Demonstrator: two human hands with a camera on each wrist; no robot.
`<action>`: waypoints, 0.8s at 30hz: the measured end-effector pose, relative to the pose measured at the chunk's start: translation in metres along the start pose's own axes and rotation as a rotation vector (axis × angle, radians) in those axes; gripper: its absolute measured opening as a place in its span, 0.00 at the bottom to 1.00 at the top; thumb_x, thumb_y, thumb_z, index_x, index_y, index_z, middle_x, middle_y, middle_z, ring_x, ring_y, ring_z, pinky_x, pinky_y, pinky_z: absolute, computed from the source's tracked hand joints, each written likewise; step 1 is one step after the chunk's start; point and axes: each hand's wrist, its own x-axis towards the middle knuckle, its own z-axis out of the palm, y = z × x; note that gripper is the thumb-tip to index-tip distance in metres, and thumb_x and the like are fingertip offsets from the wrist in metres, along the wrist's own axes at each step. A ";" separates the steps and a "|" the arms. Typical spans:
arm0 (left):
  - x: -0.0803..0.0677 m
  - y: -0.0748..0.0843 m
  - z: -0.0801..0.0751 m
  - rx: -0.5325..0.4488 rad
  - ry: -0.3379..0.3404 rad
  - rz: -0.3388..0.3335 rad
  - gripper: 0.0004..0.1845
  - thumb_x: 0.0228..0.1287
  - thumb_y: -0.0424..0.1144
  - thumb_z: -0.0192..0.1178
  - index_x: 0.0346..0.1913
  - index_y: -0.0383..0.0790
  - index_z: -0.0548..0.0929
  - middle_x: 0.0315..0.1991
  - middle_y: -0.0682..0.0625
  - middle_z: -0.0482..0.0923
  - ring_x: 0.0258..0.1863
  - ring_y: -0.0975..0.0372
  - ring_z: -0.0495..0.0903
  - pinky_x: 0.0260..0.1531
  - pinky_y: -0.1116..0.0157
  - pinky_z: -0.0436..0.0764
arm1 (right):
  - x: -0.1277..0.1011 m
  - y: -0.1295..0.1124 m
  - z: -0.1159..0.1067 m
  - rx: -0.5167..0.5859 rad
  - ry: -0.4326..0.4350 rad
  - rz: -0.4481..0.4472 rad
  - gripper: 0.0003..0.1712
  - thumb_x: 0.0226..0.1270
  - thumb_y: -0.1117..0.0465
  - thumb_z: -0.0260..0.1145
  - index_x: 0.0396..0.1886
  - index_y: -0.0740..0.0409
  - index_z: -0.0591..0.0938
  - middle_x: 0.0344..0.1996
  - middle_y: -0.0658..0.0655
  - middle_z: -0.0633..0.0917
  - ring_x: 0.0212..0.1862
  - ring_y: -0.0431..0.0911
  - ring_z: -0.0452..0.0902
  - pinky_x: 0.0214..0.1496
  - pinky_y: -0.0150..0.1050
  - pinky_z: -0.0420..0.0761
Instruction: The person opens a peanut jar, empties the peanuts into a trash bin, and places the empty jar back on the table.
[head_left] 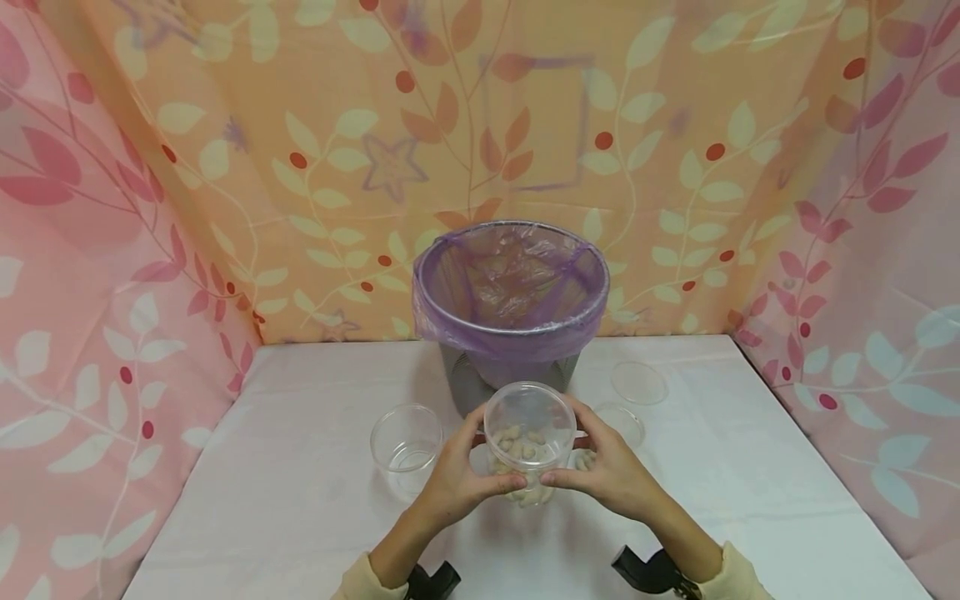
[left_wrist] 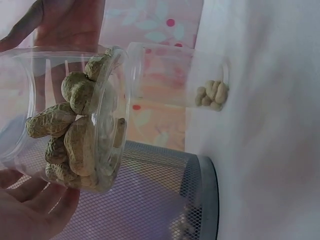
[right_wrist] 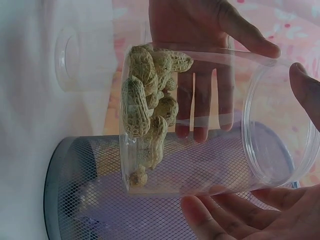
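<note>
The clear jar (head_left: 531,404) is held between both hands in front of the waste bin, raised above the table (head_left: 300,442), with its round rim facing up. Unshelled peanuts (right_wrist: 145,95) lie heaped at its base, as the wrist views show through the transparent wall. The left hand (head_left: 459,479) grasps the jar from its left side, thumb on the near wall and fingers reaching round toward the back. The right hand (head_left: 613,477) grasps it likewise from the right, the two thumbs pointing toward each other near the front. Just beside the left hand, a second jar (head_left: 407,437), also see-through, stands upright on the table. Partly hidden behind the right hand is a third jar (head_left: 628,427), and a small pile of peanuts shows in its bottom. Beyond that one, a flat clear disc (head_left: 640,383) lies on the white surface. The bin (left_wrist: 165,172) has dark metal mesh walls, and a purple bag (head_left: 513,337) lines it and folds over its rim. Each wrist carries a black device (head_left: 648,571) near the cuff of a pale sleeve (head_left: 738,575). Leaf-patterned cloth (head_left: 300,208) encloses the space, orange behind the bin and pink along the two sides.
</note>
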 end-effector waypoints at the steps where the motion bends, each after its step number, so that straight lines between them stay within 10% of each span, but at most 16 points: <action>1: 0.000 -0.001 0.000 -0.013 -0.004 0.005 0.49 0.47 0.44 0.77 0.72 0.52 0.61 0.66 0.50 0.71 0.61 0.54 0.75 0.61 0.53 0.75 | 0.000 0.000 0.000 0.002 -0.001 0.003 0.51 0.51 0.56 0.79 0.73 0.49 0.63 0.62 0.58 0.76 0.57 0.55 0.75 0.52 0.38 0.81; 12: 0.002 -0.003 0.003 -0.089 0.006 0.008 0.49 0.47 0.39 0.77 0.72 0.51 0.61 0.64 0.50 0.73 0.61 0.56 0.77 0.64 0.53 0.73 | 0.004 -0.002 -0.007 -0.016 -0.072 -0.019 0.50 0.53 0.56 0.77 0.74 0.49 0.60 0.61 0.56 0.76 0.58 0.48 0.74 0.54 0.37 0.80; 24: 0.002 -0.005 0.009 -0.115 0.029 -0.024 0.49 0.45 0.40 0.78 0.71 0.52 0.64 0.63 0.52 0.74 0.62 0.58 0.76 0.66 0.57 0.72 | 0.010 -0.026 -0.038 -0.287 -0.074 -0.114 0.51 0.52 0.51 0.77 0.73 0.54 0.62 0.63 0.56 0.74 0.61 0.51 0.73 0.55 0.40 0.81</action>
